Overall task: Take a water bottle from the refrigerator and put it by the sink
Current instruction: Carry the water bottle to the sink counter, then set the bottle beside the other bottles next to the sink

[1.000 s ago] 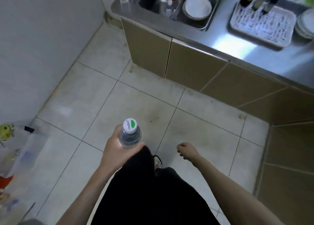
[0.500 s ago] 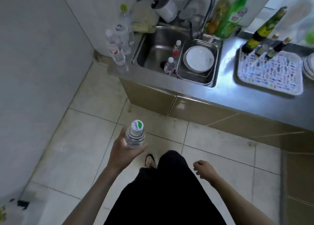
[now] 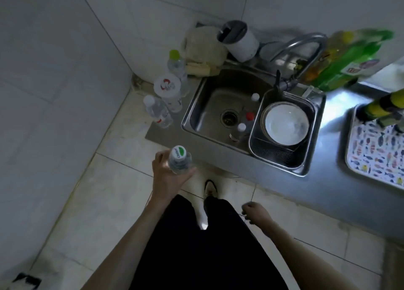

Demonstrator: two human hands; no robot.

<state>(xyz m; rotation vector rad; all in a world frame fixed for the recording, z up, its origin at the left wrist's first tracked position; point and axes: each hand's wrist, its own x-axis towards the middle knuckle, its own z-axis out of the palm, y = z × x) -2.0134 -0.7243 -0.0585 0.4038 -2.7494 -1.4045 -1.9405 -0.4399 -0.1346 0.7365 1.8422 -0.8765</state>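
Note:
My left hand point(image 3: 168, 176) grips a clear water bottle point(image 3: 179, 160) with a white and green cap, held upright just in front of the counter's left end. The steel sink point(image 3: 209, 106) lies beyond it, with several small bottles standing in its basin. My right hand point(image 3: 254, 212) hangs low on the right, fingers curled with nothing in them.
Three bottles point(image 3: 157, 112) stand on the counter strip left of the sink. A metal basket holding a white plate point(image 3: 286, 124) sits in the sink's right side. Behind are a faucet point(image 3: 303, 49), green bottles point(image 3: 349, 60) and a patterned tray point(image 3: 376, 154). A tiled wall closes the left.
I have walked closer to the counter, so the sink now sits directly ahead. The bottle in my left hand has come up near the counter's edge.

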